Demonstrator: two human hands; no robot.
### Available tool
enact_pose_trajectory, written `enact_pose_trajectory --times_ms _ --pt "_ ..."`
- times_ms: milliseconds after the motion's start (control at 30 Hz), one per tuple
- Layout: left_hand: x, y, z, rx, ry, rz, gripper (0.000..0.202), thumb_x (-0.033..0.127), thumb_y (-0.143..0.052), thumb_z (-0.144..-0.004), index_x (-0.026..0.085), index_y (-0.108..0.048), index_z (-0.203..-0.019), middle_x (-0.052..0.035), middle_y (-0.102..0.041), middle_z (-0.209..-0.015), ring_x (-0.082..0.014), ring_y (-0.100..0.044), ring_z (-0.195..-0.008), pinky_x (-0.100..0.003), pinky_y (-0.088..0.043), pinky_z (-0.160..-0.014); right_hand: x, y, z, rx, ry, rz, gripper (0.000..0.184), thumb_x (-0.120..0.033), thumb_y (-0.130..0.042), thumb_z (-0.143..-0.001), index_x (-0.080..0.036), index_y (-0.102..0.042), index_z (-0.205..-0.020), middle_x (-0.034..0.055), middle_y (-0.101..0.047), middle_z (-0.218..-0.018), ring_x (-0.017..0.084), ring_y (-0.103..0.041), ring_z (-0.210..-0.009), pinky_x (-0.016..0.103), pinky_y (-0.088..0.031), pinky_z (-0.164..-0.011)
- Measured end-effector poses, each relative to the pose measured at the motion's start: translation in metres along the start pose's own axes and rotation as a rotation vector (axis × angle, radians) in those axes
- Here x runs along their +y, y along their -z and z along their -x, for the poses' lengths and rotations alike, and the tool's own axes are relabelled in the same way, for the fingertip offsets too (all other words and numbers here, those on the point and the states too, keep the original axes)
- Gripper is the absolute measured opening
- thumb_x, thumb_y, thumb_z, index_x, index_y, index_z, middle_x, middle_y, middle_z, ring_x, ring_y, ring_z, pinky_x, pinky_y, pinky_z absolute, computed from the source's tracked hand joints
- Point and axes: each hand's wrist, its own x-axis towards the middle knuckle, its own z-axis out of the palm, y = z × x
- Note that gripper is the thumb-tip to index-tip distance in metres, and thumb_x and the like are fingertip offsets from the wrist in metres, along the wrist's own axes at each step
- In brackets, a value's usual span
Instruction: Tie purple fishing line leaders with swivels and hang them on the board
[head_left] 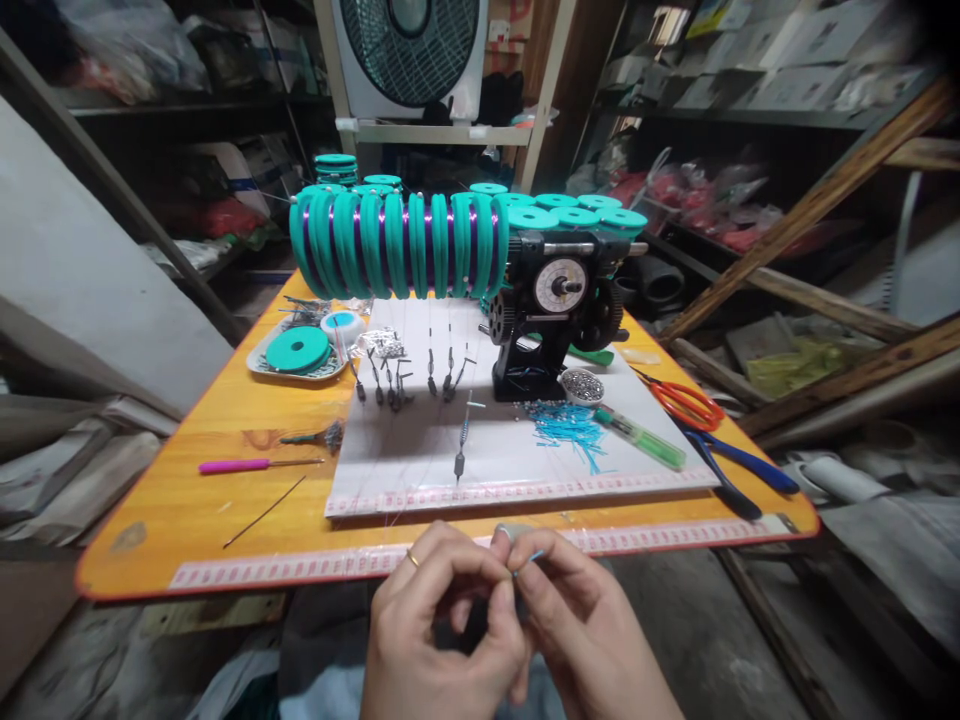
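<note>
My right hand (581, 620) pinches a short blue strip (535, 556) between thumb and fingertips, just in front of the table's near edge. Beside it, my left hand (442, 625), with a ring on one finger, is closed in a pinch touching the right fingertips; what it grips is too small to make out. A pile of similar blue strips (566, 428) lies on the white board (420, 450). Above the board, a row of teal spools (401, 245) wound with purple line sits on a black winding machine (540, 340). Several small dark weights (459, 465) dangle on thin lines below the spools.
Right of the board lie orange-handled scissors (686, 402), blue-handled pliers (739, 465) and a green cutter (641, 440). A cup of small metal beads (582, 386) stands by the machine. At left are a tray (300, 372) with teal discs and a pink-handled hook (236, 466).
</note>
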Motion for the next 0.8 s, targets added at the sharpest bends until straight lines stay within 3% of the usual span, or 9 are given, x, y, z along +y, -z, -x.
enact_pose_trajectory --times_ms 467,667,800 --pt "-0.002 0.001 0.000 0.010 -0.039 0.000 0.015 0.010 -0.056 -0.082 0.022 -0.061 -0.075 0.0053 -0.054 -0.068 -0.0070 -0.041 -0.053 -0.018 -0.036 -0.049 0.002 -0.004 0.000 0.066 0.034 0.010 0.021 -0.040 -0.075 -0.082 -0.021 -0.067 -0.085 0.0024 -0.068 -0.092 0.004 -0.052 -0.039 0.019 -0.046 -0.040" --pt "-0.010 0.003 0.002 0.056 -0.195 0.037 0.018 0.007 -0.066 -0.084 0.022 -0.072 -0.092 0.0008 -0.061 -0.076 -0.0090 -0.058 -0.063 -0.019 -0.047 -0.056 -0.003 0.000 0.000 0.111 0.060 0.067 0.026 -0.039 -0.078 -0.080 -0.016 -0.067 -0.081 0.0028 -0.069 -0.076 0.010 -0.063 -0.048 0.018 -0.051 -0.045" --pt "-0.018 0.012 -0.003 -0.055 -0.384 -0.013 0.033 0.000 -0.065 -0.084 0.022 -0.072 -0.107 -0.0013 -0.063 -0.087 -0.0098 -0.065 -0.074 -0.017 -0.054 -0.067 -0.011 0.006 -0.003 0.063 0.057 0.095 0.028 -0.038 -0.079 -0.080 -0.014 -0.067 -0.074 0.0013 -0.068 -0.073 0.009 -0.065 -0.051 0.016 -0.053 -0.049"
